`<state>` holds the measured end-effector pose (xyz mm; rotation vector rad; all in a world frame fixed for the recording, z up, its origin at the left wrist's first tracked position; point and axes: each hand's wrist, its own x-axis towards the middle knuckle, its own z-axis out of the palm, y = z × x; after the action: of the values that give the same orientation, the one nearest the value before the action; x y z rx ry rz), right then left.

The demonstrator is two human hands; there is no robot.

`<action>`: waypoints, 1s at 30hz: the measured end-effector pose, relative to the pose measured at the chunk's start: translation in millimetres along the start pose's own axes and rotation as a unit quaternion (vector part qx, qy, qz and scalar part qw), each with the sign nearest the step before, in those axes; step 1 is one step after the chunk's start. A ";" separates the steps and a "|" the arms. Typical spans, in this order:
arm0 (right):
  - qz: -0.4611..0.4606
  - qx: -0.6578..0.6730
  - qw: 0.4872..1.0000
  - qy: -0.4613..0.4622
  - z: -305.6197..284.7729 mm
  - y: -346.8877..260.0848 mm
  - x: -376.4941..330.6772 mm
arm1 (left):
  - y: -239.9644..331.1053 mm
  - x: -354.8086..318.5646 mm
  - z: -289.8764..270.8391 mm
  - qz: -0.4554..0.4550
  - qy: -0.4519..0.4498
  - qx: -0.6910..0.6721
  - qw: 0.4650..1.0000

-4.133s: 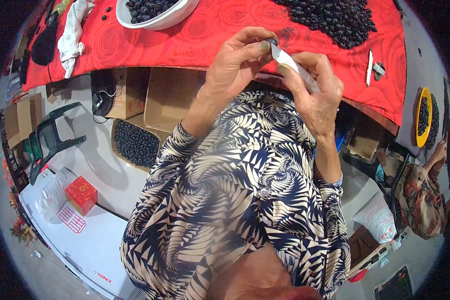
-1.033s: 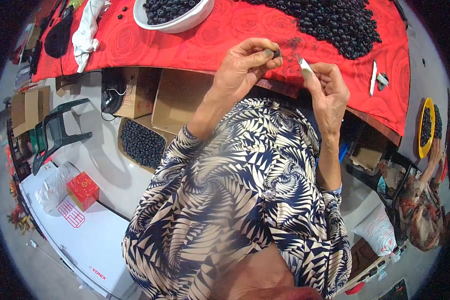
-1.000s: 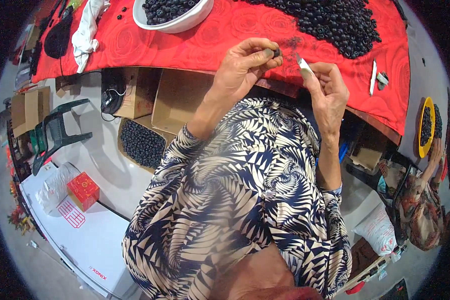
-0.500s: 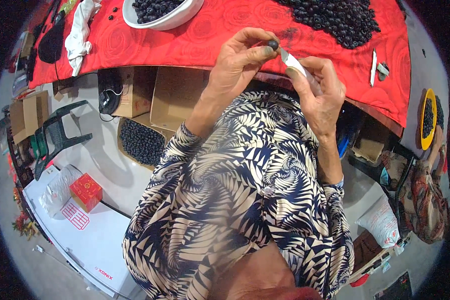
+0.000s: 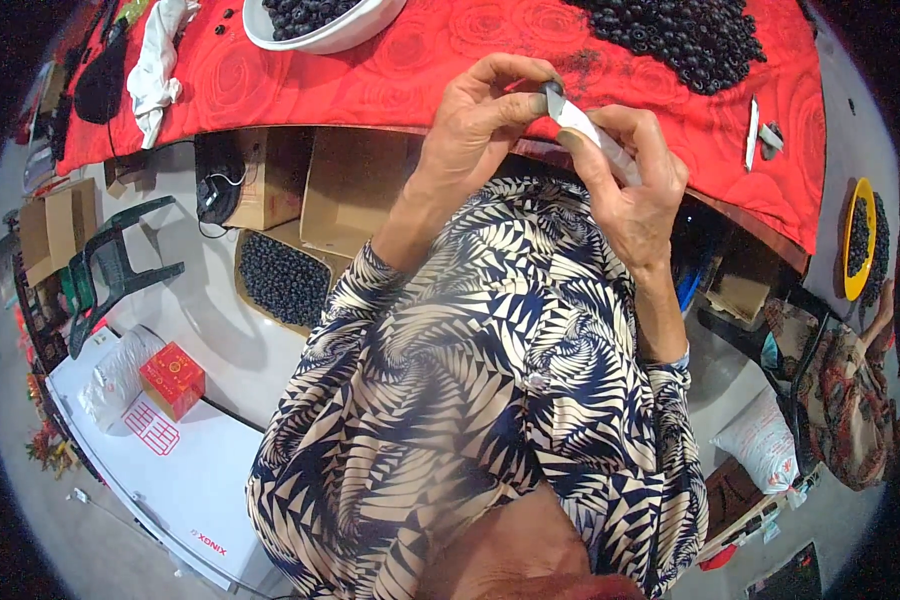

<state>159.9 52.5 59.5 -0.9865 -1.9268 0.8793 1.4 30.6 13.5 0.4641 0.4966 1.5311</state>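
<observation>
Above the front edge of the red-clothed table [image 5: 460,85], my left hand [image 5: 480,120] pinches a small, dark, round bead-like piece [image 5: 551,88] between thumb and fingertips. My right hand [image 5: 632,170] is closed around a white-handled or white-wrapped knife [image 5: 578,123]. Its short blade meets the near side of the piece, and the fingers partly hide the contact. Beyond my left hand stands a white bowl [image 5: 342,38] of similar dark pieces. A large loose pile of them [image 5: 682,45] lies on the cloth beyond my right hand.
Right on the cloth lie a thin white stick-like tool [image 5: 751,135] and a small grey item [image 5: 771,141]. A white cloth [image 5: 156,75] hangs at the left. Below are a carton of dark pieces [image 5: 282,280] and a dark chair [image 5: 120,260]. Far right, another person's arm [image 5: 878,325] is near a yellow dish [image 5: 854,282].
My right hand has shifted slightly left and up, bringing the knife blade from beside the dark piece onto it. My left hand keeps its pinch. The other person's arm at far right has moved lower.
</observation>
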 end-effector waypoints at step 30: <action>0.032 0.013 0.999 0.000 -1.1 2.5 1.5 | 1.4 -4.2 2.6 -0.001 0.025 0.012 1.000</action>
<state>161.0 55.2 58.4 -1.0384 -1.8887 0.9394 1.9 26.5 16.5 0.4433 0.5549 1.5392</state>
